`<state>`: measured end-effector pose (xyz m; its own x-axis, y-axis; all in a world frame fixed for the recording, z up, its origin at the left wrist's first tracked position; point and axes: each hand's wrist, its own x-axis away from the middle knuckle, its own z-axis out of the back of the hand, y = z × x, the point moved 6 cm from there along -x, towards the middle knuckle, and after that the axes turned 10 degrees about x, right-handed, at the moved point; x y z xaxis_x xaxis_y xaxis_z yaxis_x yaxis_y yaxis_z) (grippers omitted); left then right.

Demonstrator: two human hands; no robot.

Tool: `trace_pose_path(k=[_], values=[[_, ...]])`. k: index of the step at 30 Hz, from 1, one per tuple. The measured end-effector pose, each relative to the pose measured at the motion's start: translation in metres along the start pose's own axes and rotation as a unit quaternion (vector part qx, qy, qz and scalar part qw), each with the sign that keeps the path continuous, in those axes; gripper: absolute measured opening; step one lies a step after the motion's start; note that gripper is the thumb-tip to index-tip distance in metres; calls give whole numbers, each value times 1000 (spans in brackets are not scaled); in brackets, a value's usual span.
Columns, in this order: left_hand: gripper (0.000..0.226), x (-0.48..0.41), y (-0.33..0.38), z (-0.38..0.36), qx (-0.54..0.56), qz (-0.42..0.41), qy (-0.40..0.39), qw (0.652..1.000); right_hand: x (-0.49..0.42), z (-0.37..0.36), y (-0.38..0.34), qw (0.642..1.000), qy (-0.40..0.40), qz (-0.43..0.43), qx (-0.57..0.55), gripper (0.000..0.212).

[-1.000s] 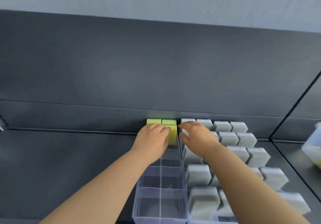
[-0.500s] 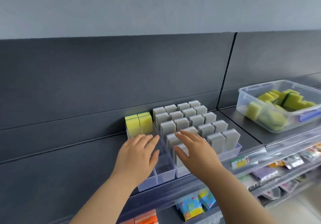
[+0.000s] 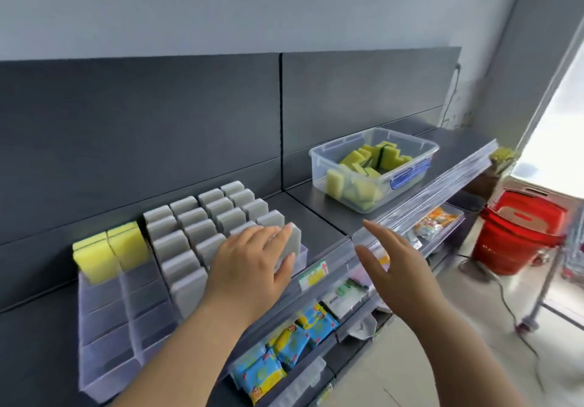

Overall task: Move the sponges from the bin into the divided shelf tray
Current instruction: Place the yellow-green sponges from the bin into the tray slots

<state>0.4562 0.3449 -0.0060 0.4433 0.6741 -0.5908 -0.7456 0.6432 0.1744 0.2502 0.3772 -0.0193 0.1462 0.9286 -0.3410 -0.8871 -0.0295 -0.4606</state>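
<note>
The fingers (image 3: 278,237) of the left hand (image 3: 249,267) are held straight over grey rectangular foam blocks (image 3: 196,217), with nothing gripped. The right hand (image 3: 392,261) is spread in the air, empty. Yellow-green sponges (image 3: 357,185) are seen in the clear plastic bin (image 3: 319,169). Two more yellow sponges (image 3: 107,252) stand at the back of the clear divided shelf tray (image 3: 107,327).

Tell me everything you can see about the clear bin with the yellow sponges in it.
The bin is clear plastic, rectangular with rounded corners, lidless, with a blue clip on its near side. It sits flat on the dark shelf, holding a loose jumble of yellow-green sponges. No hand touches it; the open right hand is nearest.
</note>
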Motion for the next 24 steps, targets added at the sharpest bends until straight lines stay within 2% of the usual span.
trace_pose_path(k=[6,10,14,19,24], values=[[46,-92,64,-81,57,-17,15,998,-30,61,128,997,33,-67,11,47],[45,-145,115,-156,88,-12,-7,996,-44,83,222,994,8,-92,51,46],[43,-172,147,-211,122,-20,-43,991,-56,80,285,990,-27,-122,64,45],[43,-218,134,-233,131,-11,-27,991,-107,61,328,990,-53,-119,54,43],[45,-282,91,-254,101,13,13,995,-210,56,348,993,-52,-91,52,45]])
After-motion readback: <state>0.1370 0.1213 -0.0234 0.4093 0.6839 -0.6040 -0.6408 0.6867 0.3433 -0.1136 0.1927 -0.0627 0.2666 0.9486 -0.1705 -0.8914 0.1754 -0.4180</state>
